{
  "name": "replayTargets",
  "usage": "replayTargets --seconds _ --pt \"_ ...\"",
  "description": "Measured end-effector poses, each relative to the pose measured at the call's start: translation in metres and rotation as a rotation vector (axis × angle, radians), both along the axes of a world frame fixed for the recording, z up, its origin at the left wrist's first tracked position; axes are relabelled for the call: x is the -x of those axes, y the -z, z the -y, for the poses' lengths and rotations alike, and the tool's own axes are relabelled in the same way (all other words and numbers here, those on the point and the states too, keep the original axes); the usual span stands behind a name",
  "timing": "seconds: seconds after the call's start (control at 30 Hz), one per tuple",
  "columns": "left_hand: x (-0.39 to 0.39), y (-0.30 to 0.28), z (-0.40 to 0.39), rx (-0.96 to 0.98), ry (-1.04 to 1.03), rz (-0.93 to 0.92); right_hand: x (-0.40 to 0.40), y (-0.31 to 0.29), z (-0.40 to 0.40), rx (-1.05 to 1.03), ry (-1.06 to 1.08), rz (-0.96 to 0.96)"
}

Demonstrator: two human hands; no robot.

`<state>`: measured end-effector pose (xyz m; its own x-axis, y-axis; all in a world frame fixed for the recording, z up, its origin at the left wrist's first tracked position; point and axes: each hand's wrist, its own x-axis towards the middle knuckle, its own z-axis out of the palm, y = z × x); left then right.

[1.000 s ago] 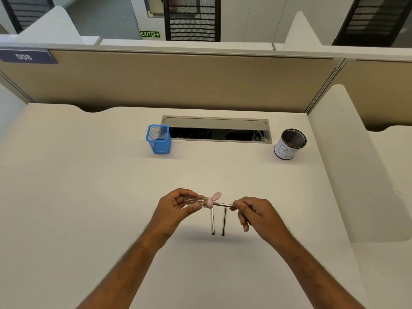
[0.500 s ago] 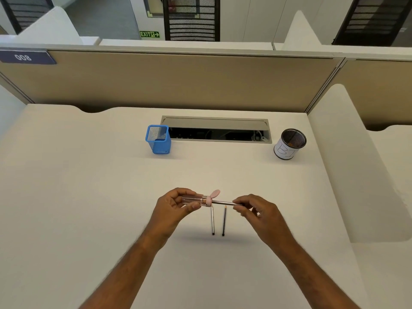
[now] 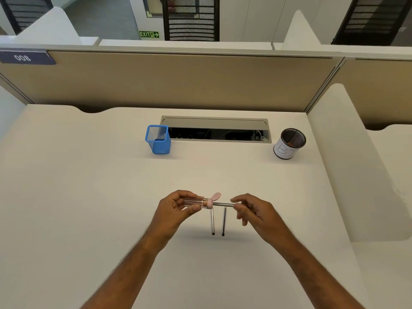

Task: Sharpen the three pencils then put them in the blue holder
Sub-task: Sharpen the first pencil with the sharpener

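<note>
Since half a second back the right hand [image 3: 256, 211] has rolled its grip on the pencil: fingers that were curled under are now fanned looser, with thumb and forefinger pinching the shaft's end. Left hand [image 3: 178, 207] unchanged, closed round the sharpener [image 3: 197, 202], a clear tube with a pink cap and a pink lid flipped up. The held pencil [image 3: 223, 204] runs level between my hands, dark and thin with a pale glint along it, its tip inside the pink end. Two more pencils [image 3: 213, 221] lie on the desk [image 3: 89, 197] just below, side by side, close but apart, pointing away from me. The blue holder [image 3: 158, 139], square mesh, stands upright well beyond, beside the cable slot [image 3: 216, 129]. A round black mesh cup [image 3: 289, 144] with a white paper wrap sits far right.
</note>
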<state>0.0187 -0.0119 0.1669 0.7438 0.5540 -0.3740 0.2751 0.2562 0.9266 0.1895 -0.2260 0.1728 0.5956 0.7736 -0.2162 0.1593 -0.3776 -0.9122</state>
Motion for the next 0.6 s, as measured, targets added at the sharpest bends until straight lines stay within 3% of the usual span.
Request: replayTargets --seconds 0.4,0.6 --pt "0.0001 -0.0072 -0.0022 0.017 -0.026 0.024 0.0079 -0.0018 -0.0021 -0.025 0.049 0.227" --pt "0.0015 -0.0051 -0.0031 0.008 -0.004 0.012 0.0072 -0.0035 -0.0071 0.013 0.016 0.098"
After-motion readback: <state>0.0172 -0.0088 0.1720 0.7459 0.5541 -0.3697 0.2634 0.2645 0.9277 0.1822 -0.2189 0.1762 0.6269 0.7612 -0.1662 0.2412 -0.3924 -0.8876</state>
